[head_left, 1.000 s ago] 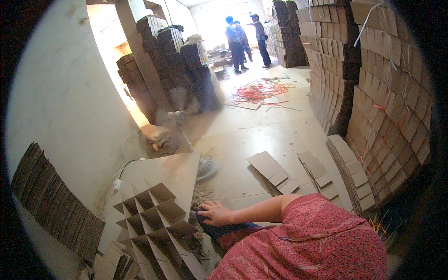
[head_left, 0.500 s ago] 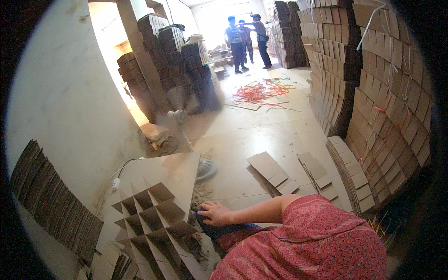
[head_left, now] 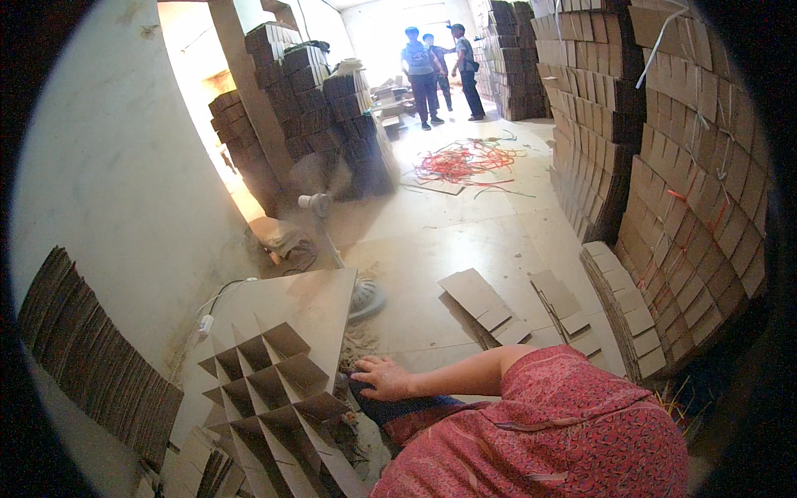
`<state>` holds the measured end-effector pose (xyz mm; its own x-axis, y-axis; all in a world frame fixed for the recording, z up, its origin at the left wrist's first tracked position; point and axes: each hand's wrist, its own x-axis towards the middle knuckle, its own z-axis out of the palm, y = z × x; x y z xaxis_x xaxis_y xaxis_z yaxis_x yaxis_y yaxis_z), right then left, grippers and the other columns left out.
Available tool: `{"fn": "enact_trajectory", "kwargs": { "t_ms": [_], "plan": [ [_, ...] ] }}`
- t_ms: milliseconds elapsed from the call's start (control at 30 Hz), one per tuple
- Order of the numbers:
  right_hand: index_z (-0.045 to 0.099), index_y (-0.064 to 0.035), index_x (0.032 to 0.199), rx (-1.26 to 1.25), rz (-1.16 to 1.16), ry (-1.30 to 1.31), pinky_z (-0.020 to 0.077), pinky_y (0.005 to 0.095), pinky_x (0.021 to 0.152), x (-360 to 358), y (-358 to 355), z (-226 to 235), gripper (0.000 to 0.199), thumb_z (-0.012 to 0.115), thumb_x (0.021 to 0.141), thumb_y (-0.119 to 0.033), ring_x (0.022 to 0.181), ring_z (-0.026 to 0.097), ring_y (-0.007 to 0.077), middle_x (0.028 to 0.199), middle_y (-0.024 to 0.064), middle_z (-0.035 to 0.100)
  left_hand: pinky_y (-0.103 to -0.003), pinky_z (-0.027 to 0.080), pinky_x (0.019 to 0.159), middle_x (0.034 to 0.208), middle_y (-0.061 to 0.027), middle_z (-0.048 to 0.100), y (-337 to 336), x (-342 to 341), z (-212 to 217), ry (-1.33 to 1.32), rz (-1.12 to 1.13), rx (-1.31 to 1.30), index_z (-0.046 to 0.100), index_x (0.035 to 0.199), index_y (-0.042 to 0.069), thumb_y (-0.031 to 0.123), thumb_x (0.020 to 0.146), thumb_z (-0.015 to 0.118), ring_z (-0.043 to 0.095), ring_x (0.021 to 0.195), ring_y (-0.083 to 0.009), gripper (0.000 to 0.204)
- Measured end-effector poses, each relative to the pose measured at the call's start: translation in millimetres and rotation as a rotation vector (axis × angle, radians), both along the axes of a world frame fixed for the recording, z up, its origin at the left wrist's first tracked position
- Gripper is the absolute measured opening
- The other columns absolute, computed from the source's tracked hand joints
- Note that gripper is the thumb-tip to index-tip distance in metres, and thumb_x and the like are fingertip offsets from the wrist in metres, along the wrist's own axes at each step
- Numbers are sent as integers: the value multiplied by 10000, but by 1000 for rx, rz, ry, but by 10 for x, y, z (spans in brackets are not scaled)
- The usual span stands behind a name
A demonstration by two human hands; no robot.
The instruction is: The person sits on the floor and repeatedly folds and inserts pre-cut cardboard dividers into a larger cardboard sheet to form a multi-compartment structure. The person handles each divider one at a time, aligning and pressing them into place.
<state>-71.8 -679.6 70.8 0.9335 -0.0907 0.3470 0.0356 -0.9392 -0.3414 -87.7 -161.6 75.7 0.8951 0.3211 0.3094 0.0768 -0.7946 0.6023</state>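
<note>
My right hand (head_left: 382, 378) rests palm down on the knee of my dark trousers (head_left: 415, 408), its fingers loosely apart and holding nothing. My bare right arm comes out of a red patterned sleeve (head_left: 548, 369). My left hand is not in view. Beside the knee, a cardboard divider grid (head_left: 278, 386) of crossed strips with open cells stands on a pale board (head_left: 315, 290); my hand does not touch it. Loose cardboard strips (head_left: 195, 465) lie below the grid, partly cut off by the picture's rim.
A row of cardboard sheets (head_left: 95, 365) leans at the left wall. A fan (head_left: 315, 202) stands beyond the board. Flat cardboard pieces (head_left: 477, 299) lie on the floor, with tangled red straps (head_left: 465, 163) farther off. Tall cardboard stacks (head_left: 697, 183) line the right. Several people (head_left: 422, 70) stand far back.
The people at the back have shifted, and an outstretched arm has come down. My right hand stays on the knee, and the divider grid has not moved.
</note>
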Motion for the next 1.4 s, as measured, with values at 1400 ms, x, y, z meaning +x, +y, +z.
{"fn": "enact_trajectory", "kwargs": {
  "t_ms": [1400],
  "plan": [
    [541,-130,1218,-17,-17,-57,369,481,966,-115,-25,36,461,594,817,-350,1247,389,341,1301,160,445,-368,529,734,919,-169,668,-19,38,-65,26,-79,-336,626,1039,-46,72,897,494,641,844,-276,227]
  ]
}}
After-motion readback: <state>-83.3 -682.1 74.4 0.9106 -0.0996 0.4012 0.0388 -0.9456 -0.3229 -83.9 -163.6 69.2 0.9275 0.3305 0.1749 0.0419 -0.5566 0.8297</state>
